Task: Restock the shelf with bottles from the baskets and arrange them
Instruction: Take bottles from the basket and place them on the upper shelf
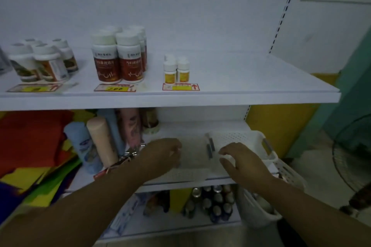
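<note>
Right now both of your hands reach onto the middle shelf (200, 126), a smooth white board. Your left hand (160, 154) hovers over a flat, perforated white plastic basket (192, 158) lying on that shelf; its fingers (176, 152) curl loosely downward, and you cannot tell whether they grip anything. Your right hand (241, 162) rests at the near rim of a second white basket (241, 138), a mesh-walled rectangular tub with dark slotted handles; its fingers (224, 153) are spread and bent over the rim, with no bottle visibly held. What lies inside either basket is too blurred to make out.

On the upper shelf (241, 78), three groups of bottles stand upright, each behind a red-and-yellow price tag. At left sit squat white-capped jars (46, 62) with brown and green labels. In the middle stand taller bottles (118, 58) with broad white caps and glossy dark-red labels. To their right, well apart, are small slim bottles (176, 70) with yellow labels, two in front and more behind.

Left of your left hand, soft cylindrical tubes (100, 140) in peach, pale blue and pink lean together beside folded sheets (30, 138) of red, yellow and green. On the lower shelf, dark bottles (212, 200) with rounded metallic tops are packed closely.
</note>
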`<state>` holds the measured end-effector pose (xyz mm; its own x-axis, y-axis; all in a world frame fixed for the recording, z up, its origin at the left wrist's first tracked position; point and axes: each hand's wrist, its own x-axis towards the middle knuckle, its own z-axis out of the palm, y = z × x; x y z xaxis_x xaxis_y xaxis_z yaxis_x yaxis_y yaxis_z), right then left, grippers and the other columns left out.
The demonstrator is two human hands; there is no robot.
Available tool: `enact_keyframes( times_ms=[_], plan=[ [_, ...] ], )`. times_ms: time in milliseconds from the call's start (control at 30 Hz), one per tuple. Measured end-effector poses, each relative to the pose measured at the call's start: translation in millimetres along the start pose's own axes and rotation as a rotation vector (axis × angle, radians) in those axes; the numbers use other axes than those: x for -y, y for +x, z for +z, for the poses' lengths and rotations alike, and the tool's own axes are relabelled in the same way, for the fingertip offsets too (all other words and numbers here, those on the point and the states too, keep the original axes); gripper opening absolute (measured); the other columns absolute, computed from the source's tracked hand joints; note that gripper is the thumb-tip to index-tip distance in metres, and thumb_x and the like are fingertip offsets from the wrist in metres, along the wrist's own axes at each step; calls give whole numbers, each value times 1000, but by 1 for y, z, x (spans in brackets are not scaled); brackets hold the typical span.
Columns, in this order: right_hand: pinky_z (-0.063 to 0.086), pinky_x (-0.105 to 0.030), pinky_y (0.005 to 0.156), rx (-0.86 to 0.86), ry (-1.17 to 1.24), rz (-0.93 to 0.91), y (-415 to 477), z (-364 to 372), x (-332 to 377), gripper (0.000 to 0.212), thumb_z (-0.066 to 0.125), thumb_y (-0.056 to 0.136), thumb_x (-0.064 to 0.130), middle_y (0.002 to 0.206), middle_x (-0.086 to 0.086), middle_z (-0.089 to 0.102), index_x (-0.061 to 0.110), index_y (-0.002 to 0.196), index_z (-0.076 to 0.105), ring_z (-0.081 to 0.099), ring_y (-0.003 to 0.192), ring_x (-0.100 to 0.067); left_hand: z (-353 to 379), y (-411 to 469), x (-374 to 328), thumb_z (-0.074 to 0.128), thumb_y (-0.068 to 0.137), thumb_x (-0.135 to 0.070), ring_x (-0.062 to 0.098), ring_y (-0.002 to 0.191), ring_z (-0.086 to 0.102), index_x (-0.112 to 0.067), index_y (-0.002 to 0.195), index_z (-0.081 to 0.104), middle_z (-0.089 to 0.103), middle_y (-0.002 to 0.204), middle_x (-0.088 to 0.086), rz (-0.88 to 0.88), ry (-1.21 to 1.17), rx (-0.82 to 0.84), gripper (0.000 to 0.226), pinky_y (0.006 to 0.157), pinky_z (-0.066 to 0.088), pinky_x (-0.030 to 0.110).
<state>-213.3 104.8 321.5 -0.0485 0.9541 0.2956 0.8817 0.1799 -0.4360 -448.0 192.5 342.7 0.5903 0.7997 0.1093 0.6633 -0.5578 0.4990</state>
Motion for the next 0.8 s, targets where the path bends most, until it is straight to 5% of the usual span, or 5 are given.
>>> enact_keyframes(
  times_ms=[133,233,433,633,800],
  plan=[
    [34,-19,89,126,40,146,11,39,-41,30,59,89,15,113,-11,63,5,117,60,56,106,-25,21,5,46,54,88,-10,24,90,65,-9,112,63,69,103,11,-188,-25,68,26,80,50,27],
    [32,-15,90,197,39,197,31,66,-65,36,58,89,16,117,-10,60,5,123,55,55,109,-23,34,18,67,62,84,-8,17,88,61,-5,108,65,64,96,4,-266,-76,46,24,73,43,18],
    [45,-22,84,338,89,218,85,118,-87,22,54,89,15,113,-7,67,16,109,64,61,102,-22,62,60,101,62,80,-18,23,117,50,-14,126,54,51,130,7,-322,203,153,47,97,35,21],
    [41,-31,98,867,-77,268,132,173,-81,46,63,84,23,133,-10,52,12,127,52,50,121,-27,87,81,128,64,79,-34,23,132,34,-20,143,29,42,144,2,-391,438,199,74,106,36,39],
    [45,-37,93,1090,-220,234,139,198,-81,56,64,81,37,129,-17,56,2,124,55,55,114,-31,104,86,140,60,81,-37,24,131,34,-19,134,42,52,135,5,-352,520,193,58,106,33,40]
  ],
)
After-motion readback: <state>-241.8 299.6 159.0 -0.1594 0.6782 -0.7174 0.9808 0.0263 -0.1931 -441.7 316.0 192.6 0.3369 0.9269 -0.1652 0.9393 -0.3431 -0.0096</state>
